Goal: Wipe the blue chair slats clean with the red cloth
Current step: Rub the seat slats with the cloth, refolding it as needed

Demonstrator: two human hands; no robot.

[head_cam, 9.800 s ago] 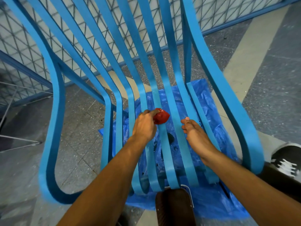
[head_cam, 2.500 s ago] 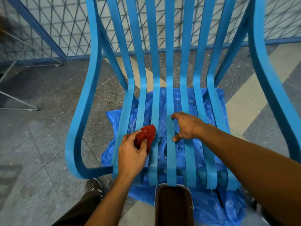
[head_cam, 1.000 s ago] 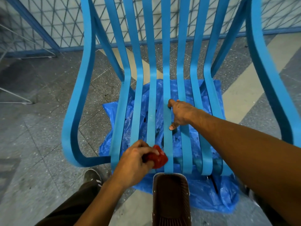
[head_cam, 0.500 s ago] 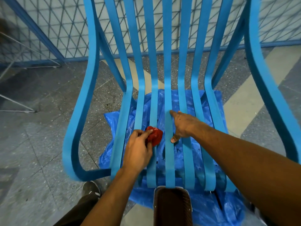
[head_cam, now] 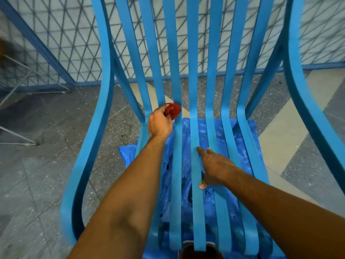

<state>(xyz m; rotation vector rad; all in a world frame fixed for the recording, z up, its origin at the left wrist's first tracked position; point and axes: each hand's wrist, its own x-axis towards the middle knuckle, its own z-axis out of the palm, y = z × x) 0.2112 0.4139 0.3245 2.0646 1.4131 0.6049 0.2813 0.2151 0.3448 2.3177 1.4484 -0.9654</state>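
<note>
A blue chair (head_cam: pixel 87 139) with several long curved slats (head_cam: pixel 194 90) fills the view. My left hand (head_cam: pixel 160 124) grips a bunched red cloth (head_cam: pixel 172 110) and presses it against a left-of-centre slat, at the bend where seat meets back. My right hand (head_cam: pixel 212 167) rests flat on the middle seat slats, fingers stretched forward and thumb hooked over a slat edge.
A blue plastic sheet (head_cam: pixel 248 139) lies on the speckled grey floor under the seat. A wire mesh fence with a blue frame (head_cam: pixel 56 53) stands behind the chair. A thin metal rack (head_cam: pixel 22 90) sits at the left. A dark shoe tip (head_cam: pixel 197 253) shows at the bottom edge.
My left hand slid the red cloth up the slat, from the seat's front edge a second ago to the bend at the backrest. My right hand stayed on the middle slats.
</note>
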